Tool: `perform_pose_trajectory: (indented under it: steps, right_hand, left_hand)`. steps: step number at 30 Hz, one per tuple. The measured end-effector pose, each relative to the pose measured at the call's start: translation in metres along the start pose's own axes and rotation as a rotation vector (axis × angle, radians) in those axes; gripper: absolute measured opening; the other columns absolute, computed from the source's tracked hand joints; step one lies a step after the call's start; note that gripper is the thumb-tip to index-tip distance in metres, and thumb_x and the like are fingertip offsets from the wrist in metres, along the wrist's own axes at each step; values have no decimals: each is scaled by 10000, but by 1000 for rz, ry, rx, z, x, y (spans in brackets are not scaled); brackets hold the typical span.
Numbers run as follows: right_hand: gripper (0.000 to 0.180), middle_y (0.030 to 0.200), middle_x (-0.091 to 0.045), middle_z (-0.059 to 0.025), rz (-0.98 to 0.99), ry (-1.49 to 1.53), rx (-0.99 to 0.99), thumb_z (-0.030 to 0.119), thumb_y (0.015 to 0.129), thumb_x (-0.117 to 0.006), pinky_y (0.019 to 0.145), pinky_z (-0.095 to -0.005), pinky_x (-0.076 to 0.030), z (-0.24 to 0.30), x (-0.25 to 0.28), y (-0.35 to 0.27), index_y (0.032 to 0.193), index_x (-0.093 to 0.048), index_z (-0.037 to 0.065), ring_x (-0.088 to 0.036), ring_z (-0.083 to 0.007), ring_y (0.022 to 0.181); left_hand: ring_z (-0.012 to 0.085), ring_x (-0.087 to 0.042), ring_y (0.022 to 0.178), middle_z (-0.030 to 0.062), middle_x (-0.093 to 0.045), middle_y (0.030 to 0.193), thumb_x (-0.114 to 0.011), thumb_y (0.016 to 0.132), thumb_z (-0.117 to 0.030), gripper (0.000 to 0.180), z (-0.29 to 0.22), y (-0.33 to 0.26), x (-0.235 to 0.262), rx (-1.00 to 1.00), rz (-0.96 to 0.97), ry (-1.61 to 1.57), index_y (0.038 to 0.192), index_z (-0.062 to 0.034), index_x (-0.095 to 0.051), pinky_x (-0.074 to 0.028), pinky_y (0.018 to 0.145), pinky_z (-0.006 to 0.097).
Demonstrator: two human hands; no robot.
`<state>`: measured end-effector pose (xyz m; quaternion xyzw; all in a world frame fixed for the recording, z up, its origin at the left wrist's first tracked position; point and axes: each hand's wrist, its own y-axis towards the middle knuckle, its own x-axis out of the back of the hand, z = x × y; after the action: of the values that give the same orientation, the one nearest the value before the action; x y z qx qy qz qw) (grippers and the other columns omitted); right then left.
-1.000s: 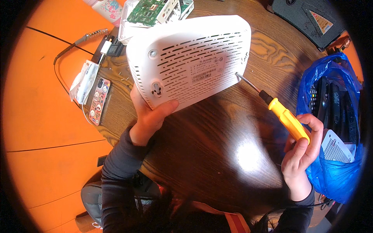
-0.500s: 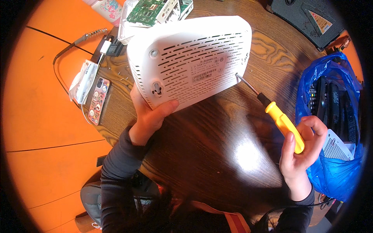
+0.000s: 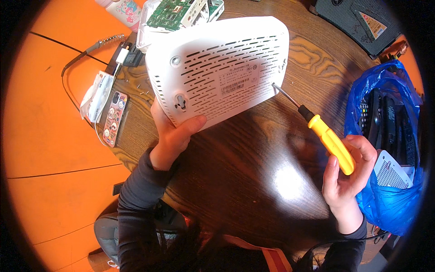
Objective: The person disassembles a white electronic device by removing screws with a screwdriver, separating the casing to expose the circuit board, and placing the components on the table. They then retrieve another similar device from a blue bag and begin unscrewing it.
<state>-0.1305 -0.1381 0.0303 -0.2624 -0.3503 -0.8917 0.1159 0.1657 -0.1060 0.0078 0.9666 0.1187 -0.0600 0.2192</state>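
Observation:
My left hand (image 3: 174, 133) grips the lower left edge of a white plastic router housing (image 3: 217, 34), thumb on its slotted underside. The housing is tilted up above the table, its vent slots and printed label facing me. My right hand (image 3: 346, 177) holds a screwdriver (image 3: 333, 143) by its yellow handle, between thumb and fingers. The metal shaft points up and left, and its tip meets a hole near the lower right corner of the housing. Whether a screw sits in that hole cannot be made out.
Behind the housing lies an opened white case with a green circuit board (image 3: 167, 18). At left are a phone in a patterned case (image 3: 115, 119), a white cable and scattered small screws. A blue plastic bag (image 3: 385, 204) of electronics stands at right, below a dark speaker box (image 3: 358, 25).
The housing, the screwdriver and both hands have shifted slightly to the left together. The tip stays at the same corner hole.

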Motion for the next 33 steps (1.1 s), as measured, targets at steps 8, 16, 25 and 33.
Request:
perform_pose_trajectory:
  steps: [8,16,25,33]
  right_hand:
    - [348,883,-463,-120,-53,155,-53,21,789,-581,595,-250,-403,2,-6,6,1042,-355,-55,-500,-151,664]
    - [308,822,-540,-130,64,209,-70,60,810,-583,602,-245,-435,0,-4,9,1031,-396,-48,-532,-148,655]
    - [189,783,-585,-129,60,30,126,-45,743,-626,537,-277,-442,-1,-5,15,906,-538,-10,-542,-226,583]
    - [251,844,-608,-155,108,61,42,-32,737,-649,599,-286,-471,-2,-14,13,963,-540,-18,-599,-246,673]
  left_hand:
    - [192,-532,973,129,-541,1080,-626,645,-16,589,1,0,-1,-13,-51,-9,1184,58,-399,-432,847,306]
    - [203,-537,978,129,-542,1080,-601,650,-2,573,1,2,1,21,-38,-51,1184,48,-401,-436,846,306]
    - [214,-529,1001,126,-533,1085,-580,654,8,561,4,4,1,91,-111,-159,1184,41,-398,-425,861,307]
    - [214,-528,997,124,-534,1084,-561,657,-14,543,5,7,4,165,-163,-175,1175,43,-406,-420,862,307]
